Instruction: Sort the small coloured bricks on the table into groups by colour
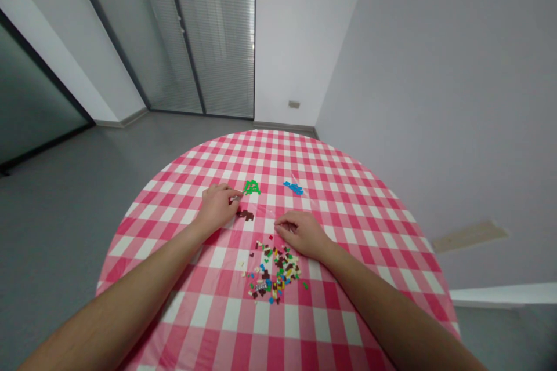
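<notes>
Left side: the person's left hand [216, 207] rests on the checked tablecloth [357, 208], forearm extended from the near edge. The fingers are curled in, with the tips drawn together and pointing right. The view is too small to tell whether a piece sits between them.

Just beside those fingertips, on the far side, lies the green brick cluster [251, 188]. It is a small, flat, bright green group of tiny building bricks with a ragged outline. Just nearer, and close to the same fingertips, lies the brown brick cluster [246, 215], which is dark, compact and smaller than the green one.

Centre, towards the near edge: the mixed brick pile [274, 273] is a loose scatter of very small bricks in brown, cream, yellow, green, blue and red, with a few strays around its margin.

Right of centre: the right hand [301, 233] lies palm down at the far right edge of the mixed pile. Its fingers are bent and the tips press on the cloth. It cannot be determined whether they grip a brick.

Further right and further back, well apart from both hands, lies the blue brick cluster [294, 188].

The cloth pattern is red, pink and white squares. The bricks are too small for any marking to be read.
</notes>
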The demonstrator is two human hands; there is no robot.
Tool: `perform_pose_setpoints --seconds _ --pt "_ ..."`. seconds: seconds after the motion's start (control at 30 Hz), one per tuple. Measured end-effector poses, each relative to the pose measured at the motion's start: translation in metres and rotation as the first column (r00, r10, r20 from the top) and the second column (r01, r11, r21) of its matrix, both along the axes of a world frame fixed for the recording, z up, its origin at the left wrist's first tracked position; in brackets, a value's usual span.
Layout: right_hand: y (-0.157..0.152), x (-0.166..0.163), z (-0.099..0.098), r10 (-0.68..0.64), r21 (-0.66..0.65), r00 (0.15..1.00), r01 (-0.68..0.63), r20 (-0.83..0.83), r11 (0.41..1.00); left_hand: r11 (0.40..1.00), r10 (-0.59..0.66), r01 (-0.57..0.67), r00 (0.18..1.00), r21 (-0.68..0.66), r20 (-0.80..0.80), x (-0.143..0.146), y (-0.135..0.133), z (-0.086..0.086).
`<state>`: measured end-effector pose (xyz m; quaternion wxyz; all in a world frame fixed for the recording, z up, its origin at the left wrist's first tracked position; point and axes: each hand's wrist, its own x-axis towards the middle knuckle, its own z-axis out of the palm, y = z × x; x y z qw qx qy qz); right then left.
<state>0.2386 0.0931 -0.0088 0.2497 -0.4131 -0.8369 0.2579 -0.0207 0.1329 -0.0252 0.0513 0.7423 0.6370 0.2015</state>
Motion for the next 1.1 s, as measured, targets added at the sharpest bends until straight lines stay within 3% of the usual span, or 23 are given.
perform_pose_setpoints --seconds 0.47,0.73,0.83,0.97,1.1 --pt "-0.001 0.000 -0.002 0.012 0.006 1.000 -0.012 0.021 1.000 0.999 0.012 -0.014 0.999 -0.052 -0.050 0.002 0.001 0.002" --pt "-0.003 0.002 0.000 0.177 0.032 0.974 -0.183 0.140 0.983 0.999 0.013 -0.013 1.000 -0.044 -0.008 0.002 -0.002 0.004" --pt "-0.002 0.003 0.001 0.161 -0.009 0.979 -0.161 0.122 0.987 1.000 0.001 0.000 0.999 -0.022 0.033 0.001 -0.003 0.004" --pt "0.000 0.007 0.006 0.128 -0.144 0.992 -0.129 -0.018 0.981 0.999 -0.051 0.050 0.993 0.011 0.108 0.000 -0.006 0.005" --pt "0.002 0.014 0.016 0.239 -0.208 0.970 -0.241 -0.032 0.948 0.988 -0.152 0.146 0.968 0.044 0.202 0.001 -0.011 0.009"
